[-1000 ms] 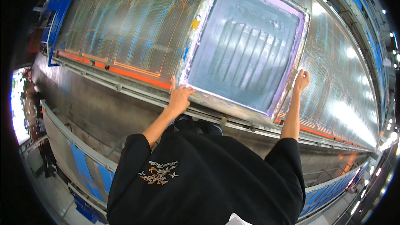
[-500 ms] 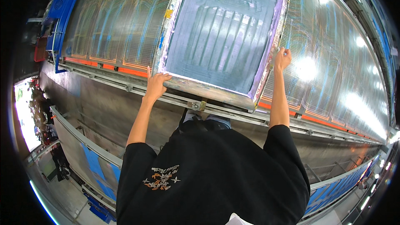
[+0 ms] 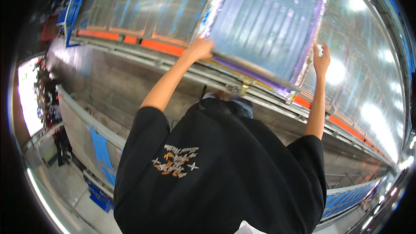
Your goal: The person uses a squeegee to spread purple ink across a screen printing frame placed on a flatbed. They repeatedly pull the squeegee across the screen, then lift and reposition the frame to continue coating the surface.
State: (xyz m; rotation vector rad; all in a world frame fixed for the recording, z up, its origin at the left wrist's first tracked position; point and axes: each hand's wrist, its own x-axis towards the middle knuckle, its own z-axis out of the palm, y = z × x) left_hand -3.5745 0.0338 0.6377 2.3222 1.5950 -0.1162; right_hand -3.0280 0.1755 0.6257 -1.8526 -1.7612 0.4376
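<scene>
A screen-printing frame (image 3: 323,13) with a grey-blue mesh (image 3: 264,21) and purple borders lies on a long, see-through-looking print table. Across its near end runs a long narrow bar that looks like a squeegee (image 3: 260,70), with a purple strip showing below it. My left hand (image 3: 200,48) is closed round the left end of this squeegee, by the frame's near left corner. Beside the frame's right side, my right hand (image 3: 321,60) has its fingers apart and holds nothing. Some blur softens the left hand's fingers.
A metal rail (image 3: 164,66) with an orange strip (image 3: 162,47) edges the table in front of me. A brass-coloured clamp (image 3: 245,87) sits on the rail below the frame. Blue metalwork (image 3: 80,4) stands at the far left; another table (image 3: 82,117) is behind me.
My left hand has closed on the squeegee's left end, and the bar has shifted up off the near edge, baring purple. My right hand's fingers have opened. The whole view has shifted.
</scene>
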